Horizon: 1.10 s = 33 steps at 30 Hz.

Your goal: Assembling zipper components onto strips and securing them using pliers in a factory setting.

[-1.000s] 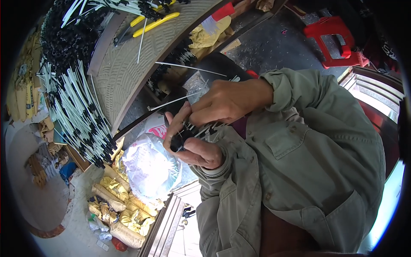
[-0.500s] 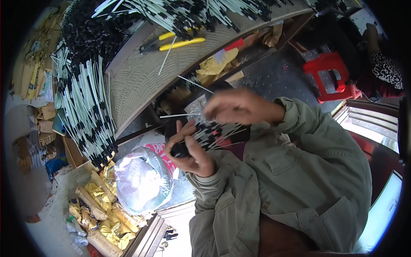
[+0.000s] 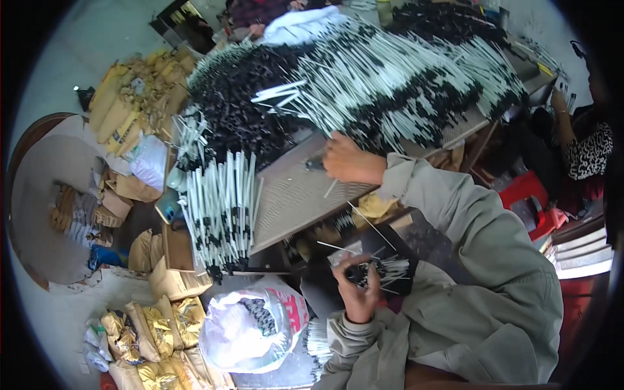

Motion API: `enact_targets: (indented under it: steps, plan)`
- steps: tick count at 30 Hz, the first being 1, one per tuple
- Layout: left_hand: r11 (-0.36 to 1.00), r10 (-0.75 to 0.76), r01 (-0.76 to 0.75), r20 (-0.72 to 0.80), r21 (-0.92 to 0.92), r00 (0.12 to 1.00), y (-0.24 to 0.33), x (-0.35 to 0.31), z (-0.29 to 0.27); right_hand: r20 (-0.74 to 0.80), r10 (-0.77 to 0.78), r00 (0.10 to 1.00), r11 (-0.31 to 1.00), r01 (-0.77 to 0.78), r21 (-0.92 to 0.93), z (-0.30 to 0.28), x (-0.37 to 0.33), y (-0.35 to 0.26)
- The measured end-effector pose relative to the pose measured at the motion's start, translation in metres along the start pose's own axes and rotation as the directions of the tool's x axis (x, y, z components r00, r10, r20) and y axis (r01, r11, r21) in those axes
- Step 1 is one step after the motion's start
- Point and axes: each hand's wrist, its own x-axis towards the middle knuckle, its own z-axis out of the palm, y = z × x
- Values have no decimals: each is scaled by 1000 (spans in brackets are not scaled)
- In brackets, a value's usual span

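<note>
Low in front of my body, my left hand (image 3: pixel 357 291) is closed around a bundle of thin white sticks with black ends (image 3: pixel 391 272), its fingers and thumb curled about the dark part. My right hand (image 3: pixel 351 160) reaches forward to the tabletop, fingers bent into a closed shape at the near edge of a large pile of white sticks (image 3: pixel 383 71). Dark plier jaws (image 3: pixel 315 164) show just left of it; hand and sleeve cover where the handles lie. What is in its fingers, if anything, is hidden. One stick (image 3: pixel 330 189) lies below it on the patterned tabletop (image 3: pixel 286 208).
Another stick bundle (image 3: pixel 224 211) stands at the table's left corner, beside a heap of black pieces (image 3: pixel 240 107). Below are a clear plastic bag (image 3: pixel 224 331) and brown paper packages (image 3: pixel 146 331). At right, a person (image 3: pixel 588 153) sits near a red stool (image 3: pixel 526 195).
My right hand has moved from beside the left one forward onto the table, over the pliers' yellow handles. The left hand keeps its bundle. The view has tilted up, showing more of the table.
</note>
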Motion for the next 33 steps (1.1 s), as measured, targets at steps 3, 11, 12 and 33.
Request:
enact_targets:
  steps: [3, 11, 12, 33]
  plan:
    - [996, -66, 61, -95, -60, 993, -2, -1, 3, 11, 15, 1000, 997, -14, -79, 5, 2, 4]
    - [977, -84, 19, -299, -213, 951, 5, 11, -47, -354, 37, 935, 994, 1, 106, -7, 7, 5]
    - [982, -68, 8, -312, -191, 948, 11, 10, -57, -461, 47, 886, 993, 8, 116, -9, 7, 3]
    - [990, -112, 63, -435, -125, 893, 2, -39, -147, 788, -48, 614, -668, -606, 432, 33, -164, -156]
